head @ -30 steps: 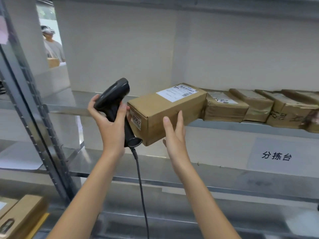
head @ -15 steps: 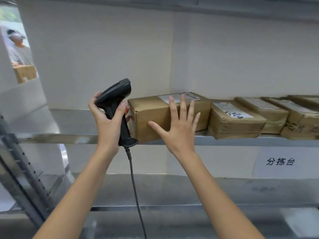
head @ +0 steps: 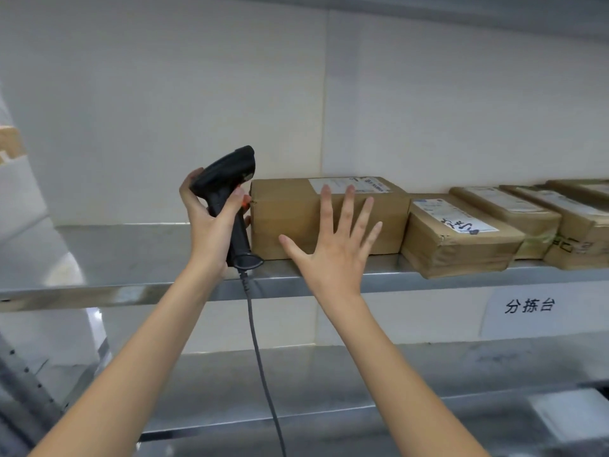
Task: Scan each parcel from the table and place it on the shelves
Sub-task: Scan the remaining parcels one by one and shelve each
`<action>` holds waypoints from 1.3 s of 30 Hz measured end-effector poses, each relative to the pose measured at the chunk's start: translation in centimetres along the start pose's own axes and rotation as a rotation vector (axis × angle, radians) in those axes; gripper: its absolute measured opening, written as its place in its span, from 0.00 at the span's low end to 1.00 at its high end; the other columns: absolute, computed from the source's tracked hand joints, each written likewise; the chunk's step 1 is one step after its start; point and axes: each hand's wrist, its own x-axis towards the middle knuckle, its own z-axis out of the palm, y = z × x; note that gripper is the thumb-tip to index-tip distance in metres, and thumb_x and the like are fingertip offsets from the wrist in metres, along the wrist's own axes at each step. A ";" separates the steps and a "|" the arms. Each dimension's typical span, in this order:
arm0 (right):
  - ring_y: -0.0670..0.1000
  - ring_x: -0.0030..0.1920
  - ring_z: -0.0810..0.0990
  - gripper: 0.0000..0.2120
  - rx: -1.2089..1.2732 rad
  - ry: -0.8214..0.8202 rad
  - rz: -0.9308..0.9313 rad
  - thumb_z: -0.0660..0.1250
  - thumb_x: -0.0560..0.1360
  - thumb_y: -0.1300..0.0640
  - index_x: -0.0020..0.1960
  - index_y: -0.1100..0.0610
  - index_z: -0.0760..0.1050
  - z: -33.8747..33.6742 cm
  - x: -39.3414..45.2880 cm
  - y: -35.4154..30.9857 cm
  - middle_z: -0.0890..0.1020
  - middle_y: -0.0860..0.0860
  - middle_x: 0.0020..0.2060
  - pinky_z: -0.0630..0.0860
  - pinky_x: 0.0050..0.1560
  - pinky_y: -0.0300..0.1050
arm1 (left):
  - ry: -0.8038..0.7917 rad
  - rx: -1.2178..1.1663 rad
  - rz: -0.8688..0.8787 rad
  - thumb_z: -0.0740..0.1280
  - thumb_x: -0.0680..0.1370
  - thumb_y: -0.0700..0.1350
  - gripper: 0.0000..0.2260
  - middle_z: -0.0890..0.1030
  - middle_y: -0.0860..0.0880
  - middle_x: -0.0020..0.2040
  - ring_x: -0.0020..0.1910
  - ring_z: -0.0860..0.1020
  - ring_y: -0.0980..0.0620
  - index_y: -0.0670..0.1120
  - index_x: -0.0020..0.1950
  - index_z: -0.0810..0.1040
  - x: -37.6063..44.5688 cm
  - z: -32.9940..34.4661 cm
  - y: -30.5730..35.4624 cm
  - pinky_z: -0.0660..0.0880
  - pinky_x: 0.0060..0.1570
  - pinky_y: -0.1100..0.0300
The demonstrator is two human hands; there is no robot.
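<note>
A brown cardboard parcel point(head: 290, 216) with a white label on top lies on the metal shelf point(head: 125, 258), its right end against the row of other parcels. My right hand point(head: 333, 252) is spread with straight fingers in front of the parcel's front face; whether it touches the box cannot be told. My left hand point(head: 211, 225) grips the handle of a black corded barcode scanner point(head: 230, 179), held upright just left of the parcel, with fingers close to its left end.
Several taped brown parcels point(head: 461, 239) line the same shelf to the right. A white sign with black characters point(head: 530, 306) hangs under the shelf edge. A lower metal shelf point(head: 362, 384) runs below. The scanner cable point(head: 260, 357) hangs down between my arms.
The parcel went from tilted in my right hand to lying flat on the shelf. My right hand let it go and now has its fingers spread before the front face.
</note>
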 end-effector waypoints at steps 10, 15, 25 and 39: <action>0.60 0.74 0.22 0.45 -0.054 -0.079 -0.047 0.45 0.74 0.23 0.78 0.43 0.27 -0.3 0.9 0.7 0.29 0.52 0.79 0.23 0.69 0.66 | 0.014 0.184 0.033 0.68 0.81 0.37 0.24 0.79 0.36 0.60 0.43 0.82 0.52 0.50 0.71 0.60 1.3 0.8 0.9 0.82 0.52 0.48; 0.60 0.73 0.21 0.46 0.014 -0.127 -0.085 0.48 0.75 0.24 0.79 0.44 0.29 -1.1 0.6 0.9 0.28 0.51 0.78 0.23 0.69 0.66 | 0.066 0.287 0.084 0.69 0.81 0.37 0.25 0.82 0.48 0.51 0.48 0.83 0.40 0.49 0.72 0.60 -1.3 -0.4 2.3 0.77 0.60 0.40; 0.59 0.79 0.32 0.45 0.244 -0.183 -0.264 0.46 0.74 0.25 0.82 0.48 0.36 -3.1 -3.4 1.5 0.34 0.52 0.80 0.31 0.75 0.61 | 0.295 0.421 0.140 0.70 0.80 0.37 0.26 0.75 0.40 0.68 0.63 0.80 0.38 0.55 0.70 0.62 -10.8 -2.7 4.9 0.75 0.68 0.41; 0.52 0.79 0.30 0.43 0.650 -0.408 -0.653 0.53 0.77 0.28 0.81 0.45 0.36 -7.8 -13.9 -7.7 0.35 0.48 0.80 0.28 0.74 0.57 | 0.513 0.764 0.292 0.72 0.79 0.38 0.27 0.76 0.60 0.61 0.61 0.80 0.55 0.53 0.72 0.63 -26.4 -7.5 12.7 0.76 0.65 0.55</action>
